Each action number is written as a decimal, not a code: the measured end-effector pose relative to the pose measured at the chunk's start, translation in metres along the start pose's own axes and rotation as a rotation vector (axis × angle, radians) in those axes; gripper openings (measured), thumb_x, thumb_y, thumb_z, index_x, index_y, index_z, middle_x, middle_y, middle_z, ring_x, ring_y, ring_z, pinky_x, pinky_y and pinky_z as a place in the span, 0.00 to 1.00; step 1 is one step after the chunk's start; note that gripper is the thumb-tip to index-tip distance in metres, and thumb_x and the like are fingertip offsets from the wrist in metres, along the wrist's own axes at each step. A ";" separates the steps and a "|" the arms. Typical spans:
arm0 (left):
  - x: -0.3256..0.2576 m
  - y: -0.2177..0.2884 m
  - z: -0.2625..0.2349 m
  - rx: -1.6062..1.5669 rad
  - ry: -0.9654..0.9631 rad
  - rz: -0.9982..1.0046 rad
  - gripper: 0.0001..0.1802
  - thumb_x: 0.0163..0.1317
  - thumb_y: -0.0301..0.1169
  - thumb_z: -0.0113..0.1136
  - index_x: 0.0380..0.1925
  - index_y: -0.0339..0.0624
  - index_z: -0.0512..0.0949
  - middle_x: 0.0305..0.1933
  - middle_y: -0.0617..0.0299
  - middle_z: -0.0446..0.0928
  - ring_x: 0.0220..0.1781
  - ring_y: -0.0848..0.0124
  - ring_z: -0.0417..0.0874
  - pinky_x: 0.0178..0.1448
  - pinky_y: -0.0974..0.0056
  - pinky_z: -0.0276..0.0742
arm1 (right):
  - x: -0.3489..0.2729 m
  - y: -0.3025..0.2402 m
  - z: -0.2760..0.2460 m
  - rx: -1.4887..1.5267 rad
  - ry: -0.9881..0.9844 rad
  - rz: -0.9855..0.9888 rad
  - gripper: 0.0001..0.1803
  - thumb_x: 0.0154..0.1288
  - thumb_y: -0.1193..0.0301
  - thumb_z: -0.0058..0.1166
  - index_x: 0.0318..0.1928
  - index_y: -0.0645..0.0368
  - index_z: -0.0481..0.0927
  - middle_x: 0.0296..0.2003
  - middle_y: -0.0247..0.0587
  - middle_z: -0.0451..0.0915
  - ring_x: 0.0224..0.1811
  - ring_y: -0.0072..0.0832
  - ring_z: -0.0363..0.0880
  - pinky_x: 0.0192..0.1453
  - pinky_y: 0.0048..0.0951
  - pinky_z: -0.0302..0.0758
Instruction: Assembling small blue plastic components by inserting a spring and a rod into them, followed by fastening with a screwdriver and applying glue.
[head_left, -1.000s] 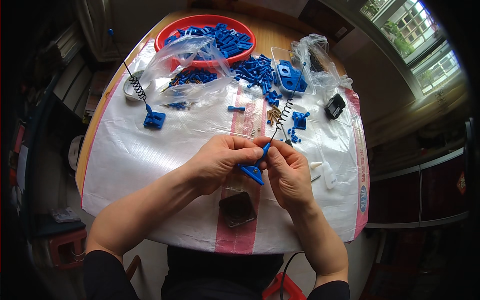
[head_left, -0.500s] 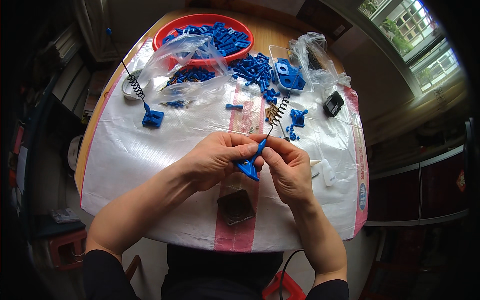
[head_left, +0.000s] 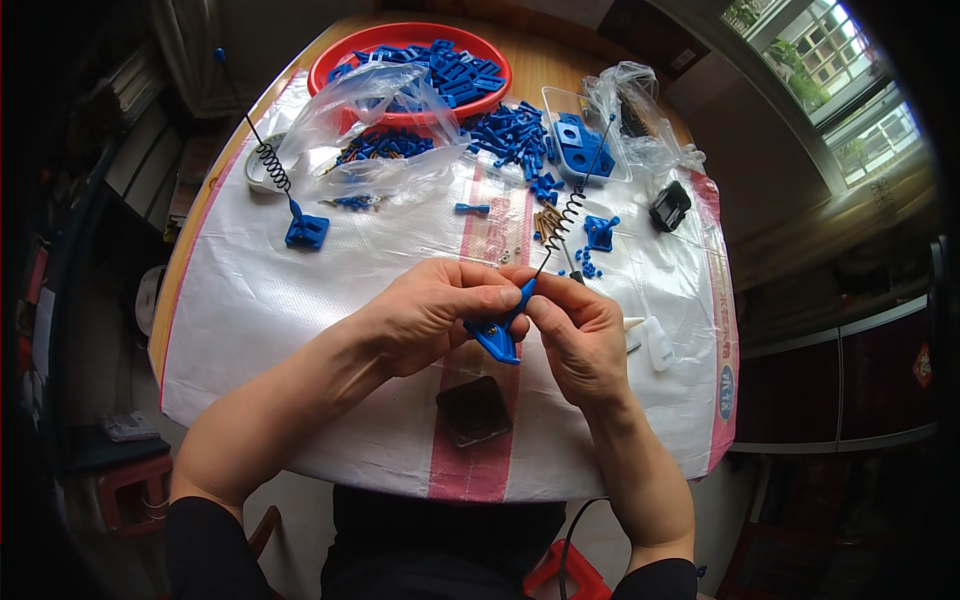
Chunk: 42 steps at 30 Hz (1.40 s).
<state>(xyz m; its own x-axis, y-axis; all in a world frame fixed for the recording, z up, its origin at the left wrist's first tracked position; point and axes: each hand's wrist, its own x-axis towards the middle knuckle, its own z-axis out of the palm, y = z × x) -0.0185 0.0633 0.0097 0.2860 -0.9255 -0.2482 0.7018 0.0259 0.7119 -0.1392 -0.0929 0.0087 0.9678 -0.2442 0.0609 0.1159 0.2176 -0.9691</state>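
Above the near middle of the table, my left hand (head_left: 448,308) is closed on a blue plastic base (head_left: 497,343) with a narrow stem, its thumb and fingers gripping the stem. My right hand (head_left: 583,335) is closed too, its thumb and index finger pinching at the stem's upper end. From that end a black coiled wire (head_left: 568,218) rises away from me, tipped with a small blue bead (head_left: 612,118). The fingers partly hide the joint. At the left stands a similar blue base (head_left: 307,232) with its own coiled wire (head_left: 271,168).
A red basin (head_left: 505,62) of blue parts stands at the back, near clear plastic bags (head_left: 385,95) and a clear tub (head_left: 622,165). Loose blue parts (head_left: 510,135), brass-coloured pieces (head_left: 547,222), a white bottle (head_left: 655,345), a black box (head_left: 669,207) and a dark square dish (head_left: 474,411) lie around.
Both hands keep nearly the same grip and place. The upper end of the held coiled wire has shifted slightly, and its blue bead now shows clearly. The view has moved a little.
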 end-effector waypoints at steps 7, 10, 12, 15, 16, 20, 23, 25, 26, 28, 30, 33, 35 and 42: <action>0.004 -0.003 0.004 0.004 -0.003 0.011 0.10 0.65 0.30 0.61 0.39 0.33 0.81 0.36 0.56 0.83 0.38 0.71 0.85 0.47 0.67 0.83 | -0.003 -0.004 0.000 -0.031 0.036 0.007 0.15 0.68 0.77 0.55 0.53 0.69 0.79 0.40 0.38 0.83 0.38 0.17 0.79 0.46 0.20 0.77; 0.002 -0.003 0.004 0.030 0.013 0.029 0.10 0.66 0.30 0.61 0.40 0.31 0.80 0.36 0.55 0.83 0.37 0.70 0.85 0.46 0.66 0.83 | -0.001 -0.006 0.002 -0.032 0.006 0.031 0.15 0.68 0.76 0.54 0.52 0.70 0.79 0.38 0.36 0.83 0.35 0.16 0.78 0.43 0.19 0.77; 0.003 -0.002 0.007 0.044 0.030 0.031 0.11 0.65 0.30 0.62 0.42 0.31 0.80 0.36 0.55 0.82 0.37 0.70 0.85 0.47 0.66 0.83 | -0.001 -0.004 0.001 -0.016 0.044 0.018 0.16 0.68 0.76 0.53 0.54 0.70 0.79 0.39 0.36 0.83 0.36 0.16 0.79 0.43 0.20 0.77; 0.008 -0.005 0.009 0.079 0.016 0.089 0.14 0.64 0.30 0.63 0.44 0.31 0.79 0.37 0.56 0.82 0.39 0.70 0.85 0.48 0.66 0.83 | -0.001 -0.004 -0.006 0.005 0.016 0.009 0.17 0.70 0.76 0.52 0.56 0.68 0.78 0.46 0.39 0.83 0.44 0.18 0.79 0.51 0.20 0.77; 0.008 -0.005 0.007 0.093 0.020 0.090 0.14 0.64 0.30 0.63 0.45 0.31 0.79 0.37 0.56 0.82 0.39 0.70 0.85 0.48 0.66 0.83 | 0.000 -0.003 -0.005 0.013 0.006 0.003 0.17 0.70 0.76 0.51 0.57 0.68 0.77 0.46 0.38 0.83 0.44 0.18 0.79 0.51 0.20 0.77; 0.010 -0.005 0.001 0.104 0.005 0.126 0.14 0.64 0.31 0.64 0.46 0.34 0.78 0.39 0.57 0.82 0.42 0.69 0.85 0.50 0.65 0.82 | -0.001 -0.002 -0.006 -0.057 0.044 -0.057 0.17 0.70 0.75 0.54 0.57 0.69 0.76 0.45 0.40 0.83 0.44 0.19 0.80 0.51 0.20 0.77; 0.012 -0.004 -0.006 0.102 0.019 0.211 0.12 0.64 0.31 0.63 0.45 0.38 0.77 0.39 0.57 0.82 0.44 0.68 0.84 0.53 0.60 0.81 | 0.005 -0.006 -0.007 -0.240 0.247 -0.308 0.14 0.68 0.74 0.58 0.51 0.68 0.78 0.41 0.40 0.84 0.43 0.20 0.81 0.50 0.20 0.78; 0.014 -0.003 -0.007 0.123 -0.009 0.235 0.14 0.64 0.33 0.63 0.46 0.39 0.76 0.40 0.58 0.83 0.47 0.68 0.83 0.55 0.60 0.79 | -0.002 -0.042 -0.021 -0.265 0.422 -0.456 0.09 0.67 0.74 0.59 0.45 0.65 0.79 0.37 0.39 0.84 0.38 0.19 0.81 0.45 0.20 0.78; 0.015 -0.003 -0.007 0.133 -0.023 0.249 0.14 0.64 0.33 0.63 0.46 0.40 0.75 0.40 0.58 0.83 0.48 0.69 0.83 0.56 0.60 0.78 | -0.007 -0.062 -0.026 -0.205 0.486 -0.523 0.08 0.67 0.72 0.59 0.43 0.64 0.79 0.34 0.39 0.84 0.34 0.17 0.79 0.40 0.18 0.76; 0.018 -0.006 -0.008 0.128 -0.020 0.269 0.15 0.64 0.33 0.64 0.47 0.41 0.74 0.41 0.57 0.83 0.48 0.68 0.83 0.56 0.59 0.79 | -0.021 -0.089 -0.037 -0.222 0.518 -0.587 0.08 0.66 0.71 0.61 0.41 0.63 0.80 0.32 0.38 0.84 0.31 0.15 0.77 0.36 0.17 0.73; 0.016 -0.007 -0.007 0.109 -0.018 0.274 0.16 0.63 0.33 0.65 0.47 0.40 0.75 0.41 0.57 0.82 0.47 0.68 0.83 0.55 0.59 0.79 | -0.042 -0.105 -0.040 -0.560 0.485 -0.456 0.05 0.65 0.74 0.61 0.39 0.64 0.82 0.32 0.37 0.84 0.33 0.16 0.80 0.37 0.19 0.76; 0.012 -0.004 0.000 0.101 0.039 0.257 0.16 0.63 0.30 0.64 0.49 0.40 0.75 0.41 0.57 0.82 0.46 0.68 0.84 0.54 0.60 0.80 | -0.070 -0.105 -0.048 -1.157 0.367 -0.240 0.05 0.60 0.77 0.62 0.37 0.62 0.83 0.29 0.42 0.84 0.28 0.25 0.82 0.32 0.26 0.75; 0.014 -0.008 -0.002 0.046 0.019 0.260 0.15 0.63 0.27 0.64 0.49 0.39 0.76 0.42 0.56 0.82 0.46 0.68 0.84 0.53 0.60 0.82 | -0.087 -0.088 -0.064 -1.345 0.297 -0.111 0.05 0.60 0.76 0.60 0.37 0.63 0.83 0.29 0.45 0.82 0.26 0.38 0.80 0.34 0.33 0.77; 0.012 -0.009 0.003 0.027 -0.021 0.212 0.15 0.63 0.27 0.64 0.49 0.39 0.75 0.41 0.57 0.81 0.45 0.69 0.84 0.54 0.59 0.81 | -0.090 -0.053 -0.077 -1.577 0.109 -0.150 0.04 0.59 0.76 0.59 0.36 0.58 0.81 0.40 0.41 0.78 0.41 0.38 0.80 0.45 0.37 0.79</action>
<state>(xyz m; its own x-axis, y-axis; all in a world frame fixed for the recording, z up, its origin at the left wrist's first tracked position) -0.0233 0.0506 0.0026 0.4116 -0.9080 -0.0780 0.6096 0.2107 0.7642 -0.2499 -0.1557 0.0364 0.9413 -0.2512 0.2254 -0.2006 -0.9535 -0.2250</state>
